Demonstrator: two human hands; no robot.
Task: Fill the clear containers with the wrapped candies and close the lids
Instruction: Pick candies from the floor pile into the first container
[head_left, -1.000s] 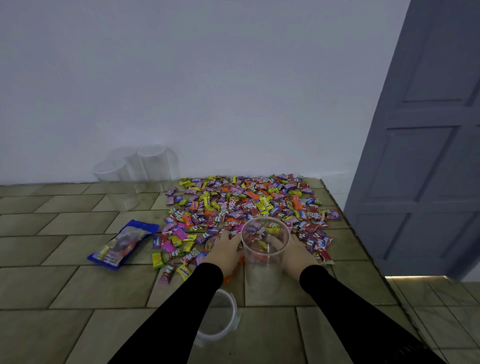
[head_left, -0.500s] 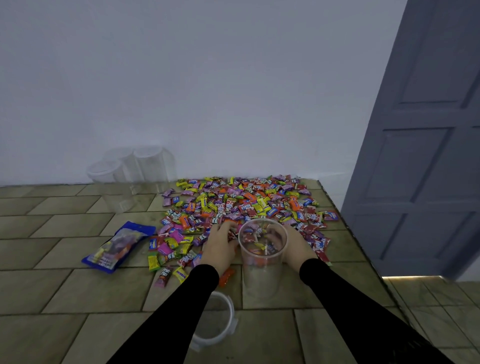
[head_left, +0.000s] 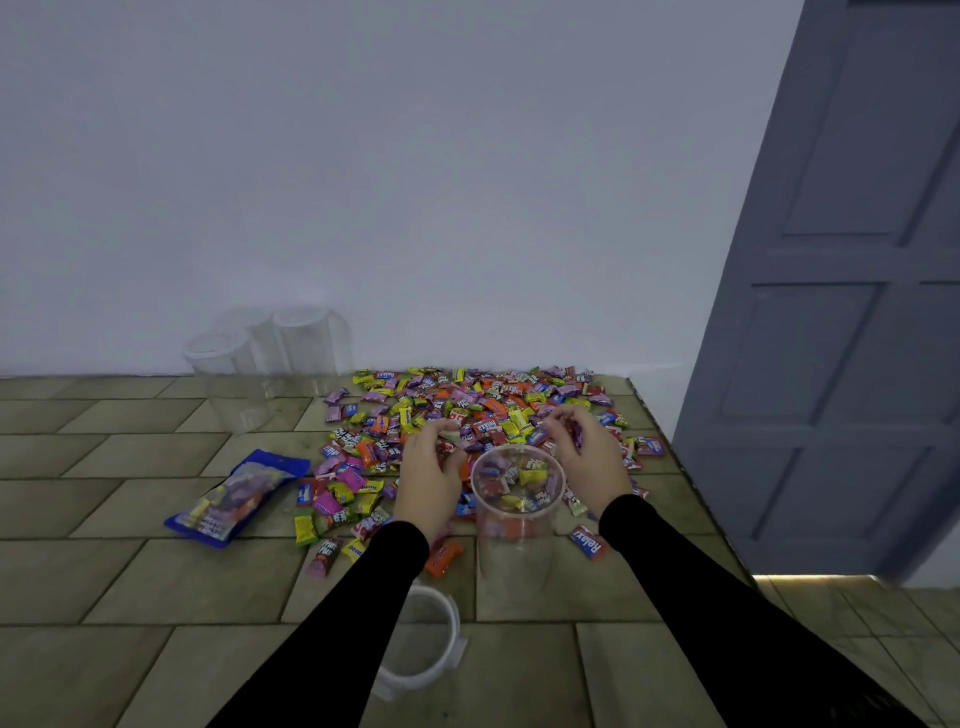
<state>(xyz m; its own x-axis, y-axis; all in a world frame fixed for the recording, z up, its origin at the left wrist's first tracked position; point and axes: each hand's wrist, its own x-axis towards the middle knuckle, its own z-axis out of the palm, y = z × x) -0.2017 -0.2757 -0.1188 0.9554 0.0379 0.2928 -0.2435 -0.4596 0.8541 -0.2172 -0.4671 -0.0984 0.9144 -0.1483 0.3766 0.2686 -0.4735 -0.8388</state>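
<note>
Both hands pinch small candies in curled fingers: left hand (head_left: 428, 475) at nine o'clock of the open jar (head_left: 517, 514), right hand (head_left: 589, 457) at three. The candy pile (head_left: 467, 410) at twelve is light, crinkly and slippery; small pinched bunches look easiest.

plain white wall (head_left: 363, 182) at back, tan tiled floor (head_left: 104, 571) w/ dark grout, grey-blue panelled door (head_left: 841, 312) on rt, light strip (head_left: 810, 578) under it
</note>
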